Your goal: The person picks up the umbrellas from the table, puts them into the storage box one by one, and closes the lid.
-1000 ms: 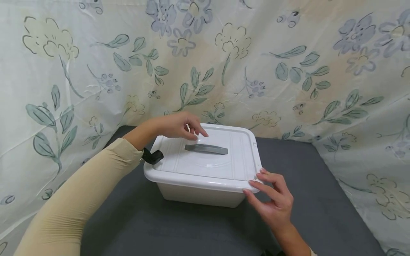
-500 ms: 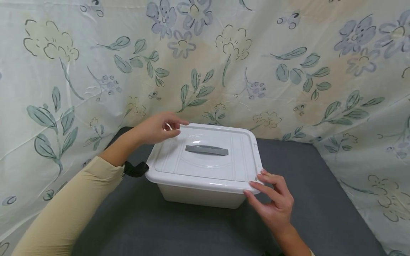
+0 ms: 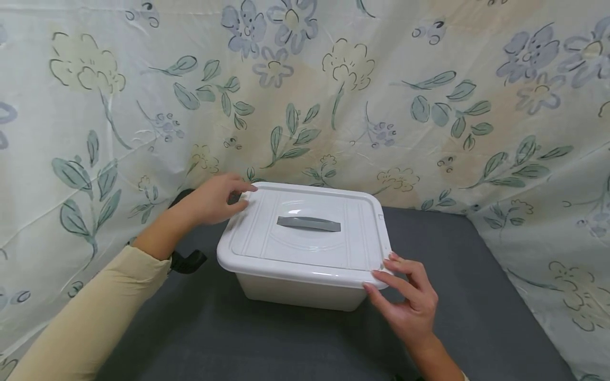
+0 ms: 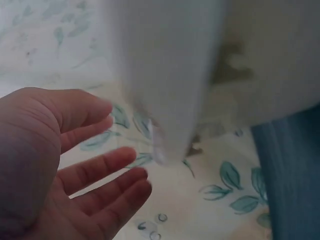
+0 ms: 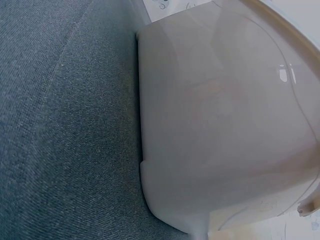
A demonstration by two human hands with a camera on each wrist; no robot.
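A white plastic storage box [image 3: 300, 296] with a white lid [image 3: 305, 238] and a grey handle [image 3: 308, 223] sits on the dark grey table [image 3: 476, 296]. My left hand [image 3: 214, 200] reaches to the lid's far left corner, its fingertips at the rim. In the left wrist view the left hand [image 4: 75, 170] has its fingers spread and relaxed beside the blurred box [image 4: 165, 75]. My right hand [image 3: 405, 296] rests straight fingers on the lid's near right corner. The right wrist view shows the box wall [image 5: 220, 120] close up and one fingertip at the edge.
A floral curtain [image 3: 429, 106] hangs behind and on both sides of the table. A black wrist strap [image 3: 187, 261] sits at my left sleeve cuff. Bare grey cloth [image 5: 65, 130] lies in front and to the right of the box.
My left hand slid from above the grey handle back and left to the lid's far left corner. The right hand and the box stayed put.
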